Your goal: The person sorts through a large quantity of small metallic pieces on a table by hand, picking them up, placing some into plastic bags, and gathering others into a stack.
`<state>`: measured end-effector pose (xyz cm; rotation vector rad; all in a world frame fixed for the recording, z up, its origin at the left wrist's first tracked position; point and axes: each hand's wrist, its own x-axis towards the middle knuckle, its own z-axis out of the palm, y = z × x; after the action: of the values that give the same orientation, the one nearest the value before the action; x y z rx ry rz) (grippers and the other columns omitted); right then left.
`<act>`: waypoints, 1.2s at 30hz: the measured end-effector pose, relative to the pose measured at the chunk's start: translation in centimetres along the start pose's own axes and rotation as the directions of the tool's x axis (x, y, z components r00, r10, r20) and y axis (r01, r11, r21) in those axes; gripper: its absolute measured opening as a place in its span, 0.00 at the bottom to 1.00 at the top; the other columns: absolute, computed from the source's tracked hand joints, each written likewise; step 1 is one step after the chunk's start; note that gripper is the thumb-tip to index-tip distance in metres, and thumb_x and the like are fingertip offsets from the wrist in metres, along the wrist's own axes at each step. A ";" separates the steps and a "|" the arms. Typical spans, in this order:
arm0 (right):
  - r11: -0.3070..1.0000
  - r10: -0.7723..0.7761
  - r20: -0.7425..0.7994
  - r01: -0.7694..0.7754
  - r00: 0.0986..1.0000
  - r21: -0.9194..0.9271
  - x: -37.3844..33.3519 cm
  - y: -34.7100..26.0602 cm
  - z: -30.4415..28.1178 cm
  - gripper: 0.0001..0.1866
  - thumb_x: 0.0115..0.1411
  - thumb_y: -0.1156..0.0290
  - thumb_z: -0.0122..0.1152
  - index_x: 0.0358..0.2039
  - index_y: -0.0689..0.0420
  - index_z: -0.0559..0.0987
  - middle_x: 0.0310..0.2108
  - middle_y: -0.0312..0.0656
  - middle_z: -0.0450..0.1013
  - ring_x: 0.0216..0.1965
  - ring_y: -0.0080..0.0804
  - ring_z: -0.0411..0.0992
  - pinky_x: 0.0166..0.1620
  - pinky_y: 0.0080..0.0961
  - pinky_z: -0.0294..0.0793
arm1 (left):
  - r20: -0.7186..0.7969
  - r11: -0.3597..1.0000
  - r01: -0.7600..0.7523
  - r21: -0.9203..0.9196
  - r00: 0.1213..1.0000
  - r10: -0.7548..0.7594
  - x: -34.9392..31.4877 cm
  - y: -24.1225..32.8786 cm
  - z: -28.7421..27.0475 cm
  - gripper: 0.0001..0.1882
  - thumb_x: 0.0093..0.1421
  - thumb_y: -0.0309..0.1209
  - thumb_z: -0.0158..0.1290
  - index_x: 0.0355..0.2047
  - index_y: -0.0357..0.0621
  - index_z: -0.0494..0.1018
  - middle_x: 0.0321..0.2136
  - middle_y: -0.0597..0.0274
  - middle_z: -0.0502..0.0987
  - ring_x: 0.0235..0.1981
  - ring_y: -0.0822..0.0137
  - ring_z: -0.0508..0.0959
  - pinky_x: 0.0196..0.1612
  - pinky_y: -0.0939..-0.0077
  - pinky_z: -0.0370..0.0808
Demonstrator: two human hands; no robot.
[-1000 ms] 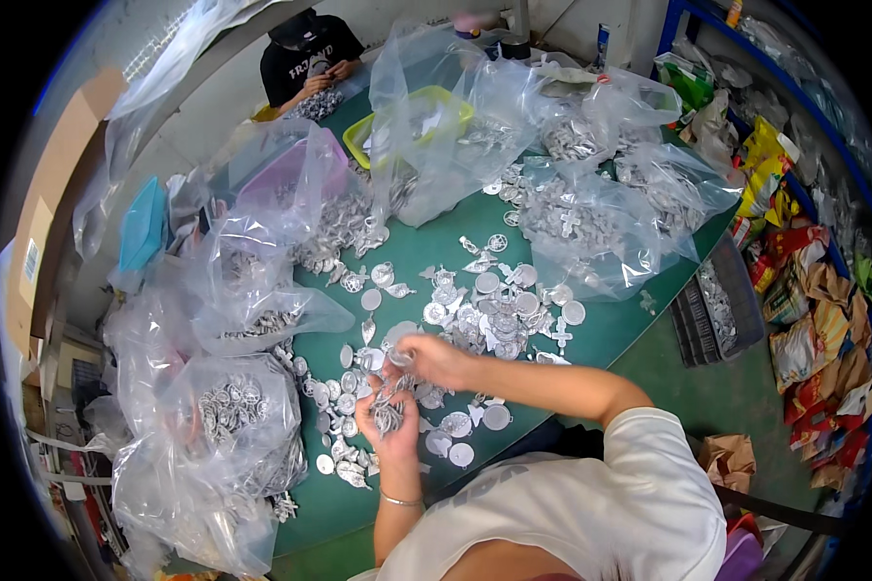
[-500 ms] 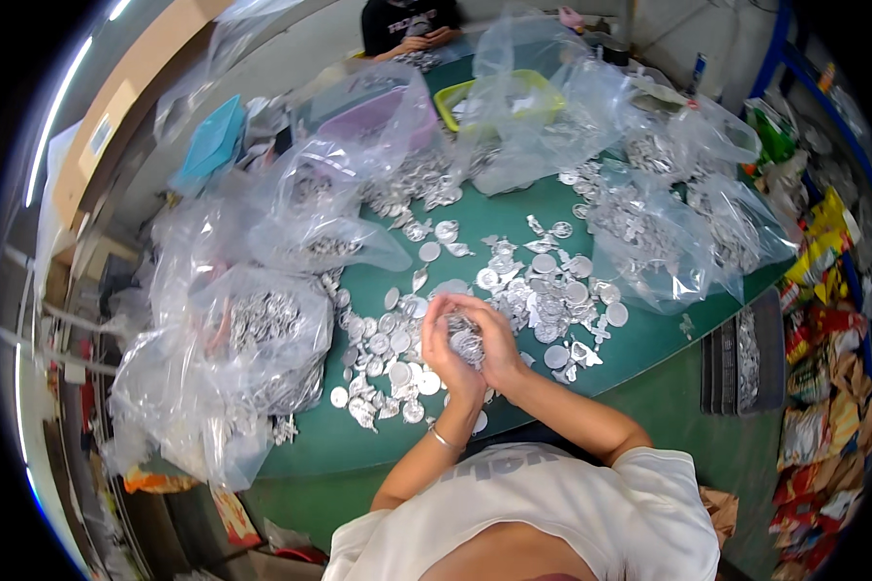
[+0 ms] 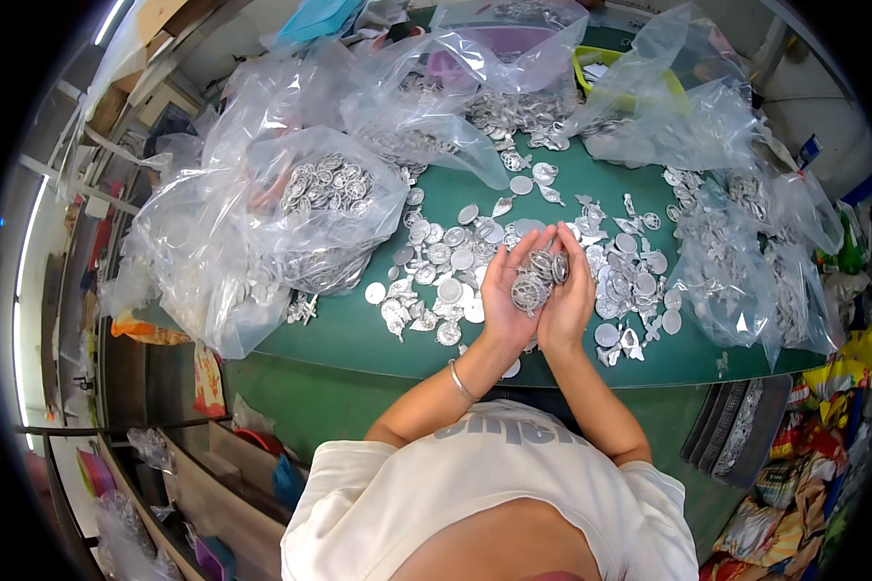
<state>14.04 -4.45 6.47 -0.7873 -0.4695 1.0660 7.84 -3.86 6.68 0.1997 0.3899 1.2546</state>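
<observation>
My left hand (image 3: 499,300) and my right hand (image 3: 569,305) are cupped together, palms up, over the near part of the green table (image 3: 349,334). Between them lies a clump of round openwork metal pendants (image 3: 533,281), silver-grey, resting on palms and fingers. Loose flat metal discs and charms (image 3: 448,259) are spread on the table beside my left hand. More silver pieces (image 3: 622,276) are heaped beside my right hand, some round and some irregular in shape. A bracelet circles my left wrist.
At left a large clear plastic bag (image 3: 262,247) holds many pendants; further bags (image 3: 722,261) of metal pieces lie at right. A purple basin (image 3: 504,44) and a yellow-green basin (image 3: 639,82) stand at the back. On the floor at right is a dark crate (image 3: 727,436).
My cupped hands have opened upward, so the pendants show more fully between them. The view has swung, putting the table lower; the co-worker at the back has left the picture.
</observation>
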 end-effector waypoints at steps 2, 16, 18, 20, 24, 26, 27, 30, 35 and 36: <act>0.928 -0.162 0.106 0.188 0.981 -0.320 -0.4 1.6 -0.5 0.21 0.66 0.67 0.32 0.52 0.68 0.65 0.58 0.48 0.57 0.60 0.37 0.53 0.61 0.31 0.49 | 0.038 0.977 -0.129 0.169 0.992 0.124 -0.5 -0.1 -0.2 0.24 0.64 0.42 0.36 0.53 0.38 0.64 0.51 0.55 0.67 0.51 0.63 0.68 0.56 0.68 0.63; 0.474 -0.231 0.648 0.666 0.726 -0.577 -4.2 1.1 2.3 0.23 0.61 0.63 0.43 0.53 0.65 0.65 0.60 0.52 0.54 0.63 0.55 0.44 0.61 0.48 0.41 | -0.140 0.904 0.182 -0.386 0.957 -0.252 -1.8 3.7 -4.2 0.12 0.56 0.33 0.49 0.40 0.44 0.68 0.34 0.60 0.74 0.35 0.66 0.74 0.39 0.75 0.73; 0.534 -0.232 0.654 0.656 0.720 -0.533 -4.5 1.5 2.7 0.21 0.61 0.66 0.44 0.50 0.66 0.67 0.57 0.52 0.58 0.61 0.53 0.49 0.60 0.45 0.47 | -0.139 0.825 0.109 -0.555 0.965 -0.221 -1.6 5.9 -5.2 0.09 0.55 0.29 0.49 0.36 0.43 0.68 0.32 0.58 0.73 0.35 0.66 0.74 0.38 0.74 0.74; 0.541 -0.170 0.683 0.647 0.710 -0.538 -4.2 1.9 2.2 0.20 0.60 0.67 0.45 0.49 0.66 0.68 0.56 0.52 0.60 0.60 0.51 0.53 0.60 0.42 0.49 | -0.215 0.880 -0.150 -0.450 0.975 0.057 -0.8 10.5 -3.4 0.09 0.52 0.24 0.50 0.35 0.38 0.66 0.31 0.55 0.71 0.35 0.64 0.74 0.37 0.73 0.75; 0.552 0.054 0.708 0.570 0.704 -0.609 -4.0 2.0 1.5 0.13 0.55 0.76 0.52 0.42 0.63 0.73 0.47 0.48 0.68 0.51 0.45 0.64 0.55 0.36 0.58 | -0.219 0.866 -0.499 -0.008 0.846 0.486 2.6 22.2 -1.0 0.04 0.57 0.27 0.46 0.33 0.42 0.68 0.32 0.55 0.73 0.29 0.65 0.75 0.31 0.75 0.75; 0.600 0.167 0.754 0.542 0.635 -0.589 -3.4 2.1 1.4 0.13 0.53 0.78 0.54 0.41 0.63 0.74 0.44 0.49 0.70 0.47 0.45 0.67 0.51 0.33 0.63 | -0.127 0.708 -0.611 0.353 0.719 0.684 4.8 27.4 -4.2 0.06 0.57 0.27 0.47 0.34 0.40 0.71 0.35 0.53 0.73 0.35 0.64 0.74 0.38 0.74 0.72; 0.602 0.220 0.763 0.531 0.608 -0.597 -3.2 1.8 1.6 0.13 0.53 0.78 0.54 0.41 0.63 0.73 0.43 0.49 0.70 0.47 0.45 0.67 0.51 0.32 0.64 | -0.097 0.546 -0.669 0.504 0.584 0.806 6.1 28.9 -5.0 0.07 0.56 0.27 0.48 0.35 0.40 0.71 0.35 0.53 0.74 0.37 0.63 0.74 0.41 0.72 0.71; 0.575 0.300 0.797 0.568 0.524 -0.589 -0.8 1.7 2.6 0.16 0.53 0.76 0.56 0.44 0.63 0.72 0.44 0.51 0.69 0.48 0.48 0.66 0.51 0.32 0.65 | 0.312 -0.143 -0.364 0.920 0.461 0.831 7.0 31.5 -9.3 0.11 0.54 0.26 0.49 0.39 0.39 0.71 0.39 0.49 0.72 0.45 0.56 0.70 0.51 0.65 0.65; 0.391 0.085 0.885 0.801 0.458 -0.453 6.8 1.6 9.6 0.27 0.52 0.73 0.58 0.53 0.65 0.63 0.50 0.54 0.63 0.53 0.50 0.61 0.56 0.35 0.59 | 0.589 -0.609 -0.119 0.784 0.451 0.670 2.5 27.2 -6.5 0.16 0.51 0.21 0.50 0.43 0.39 0.69 0.53 0.42 0.60 0.58 0.42 0.57 0.59 0.47 0.50; 0.380 0.026 0.868 0.799 0.495 -0.467 8.9 2.5 11.5 0.29 0.52 0.72 0.59 0.53 0.66 0.62 0.50 0.55 0.63 0.53 0.50 0.60 0.56 0.36 0.58 | 0.600 -0.596 -0.171 0.784 0.453 0.659 1.7 26.2 -6.2 0.16 0.51 0.21 0.51 0.42 0.39 0.70 0.52 0.43 0.62 0.58 0.43 0.58 0.59 0.45 0.49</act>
<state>8.45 8.17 11.78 -0.9169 -2.0494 0.4841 -17.30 5.30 10.06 2.0158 1.9298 1.6816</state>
